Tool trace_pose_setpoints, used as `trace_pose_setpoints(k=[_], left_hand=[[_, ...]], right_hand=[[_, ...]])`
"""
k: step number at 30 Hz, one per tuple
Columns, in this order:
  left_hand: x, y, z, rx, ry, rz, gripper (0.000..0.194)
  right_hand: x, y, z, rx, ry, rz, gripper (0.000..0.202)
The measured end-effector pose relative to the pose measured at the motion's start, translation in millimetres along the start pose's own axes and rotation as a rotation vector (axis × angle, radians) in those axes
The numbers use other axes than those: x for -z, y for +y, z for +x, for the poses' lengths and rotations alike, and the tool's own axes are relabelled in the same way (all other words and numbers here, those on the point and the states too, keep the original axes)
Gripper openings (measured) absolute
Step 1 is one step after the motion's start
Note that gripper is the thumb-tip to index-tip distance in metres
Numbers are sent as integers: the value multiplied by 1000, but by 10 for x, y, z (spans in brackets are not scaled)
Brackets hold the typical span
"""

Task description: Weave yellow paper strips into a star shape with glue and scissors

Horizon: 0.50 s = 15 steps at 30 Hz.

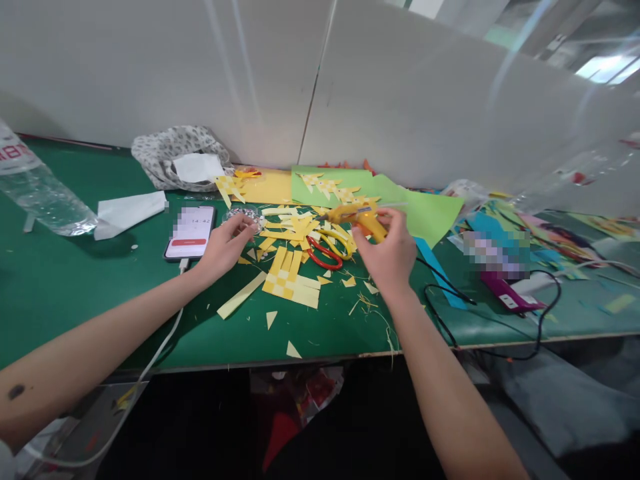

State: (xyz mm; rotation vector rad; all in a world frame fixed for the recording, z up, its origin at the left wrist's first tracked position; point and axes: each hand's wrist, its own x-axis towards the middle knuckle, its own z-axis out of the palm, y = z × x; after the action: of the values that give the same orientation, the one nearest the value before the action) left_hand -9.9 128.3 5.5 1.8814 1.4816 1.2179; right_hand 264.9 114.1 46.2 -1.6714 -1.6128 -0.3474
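My right hand (387, 250) is wrapped round a yellow glue gun (367, 219), whose nozzle points left over the paper scraps. My left hand (230, 243) has its fingers pinched together at a small round clear dish (245, 215) of tiny shiny pieces; what they hold, if anything, is too small to tell. Between my hands lie yellow paper strips (285, 233) and scissors with red and yellow handles (325, 253). Nearer to me is a woven yellow checkered paper piece (281, 281). Several checkered paper shapes (333, 190) rest on green paper (425, 213) behind.
A lit phone (191, 233) with a white cable lies beside my left hand. A plastic bottle (45, 193) leans at far left, near a patterned cloth bag (173, 150). Black cable (543, 327) loops at right, by a purple box (505, 290).
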Motion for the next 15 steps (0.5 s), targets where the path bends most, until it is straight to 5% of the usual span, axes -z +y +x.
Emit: trace_pose_setpoints(k=[6,8,12,15], left_hand=[[9,8,-12,19,-111,63,33],[2,28,-39,-41,-99,69,19],[-18,52,-77,-125,-64,105,50],[-18,75,-92,-169,-31,177,48]], right_hand=[[141,185,134,-79,94,-31,47],[138,192,132,-87,82,-48,47],[117,158,106,-91,38,-82,49],[116,146,99,-92,26,-87,50]])
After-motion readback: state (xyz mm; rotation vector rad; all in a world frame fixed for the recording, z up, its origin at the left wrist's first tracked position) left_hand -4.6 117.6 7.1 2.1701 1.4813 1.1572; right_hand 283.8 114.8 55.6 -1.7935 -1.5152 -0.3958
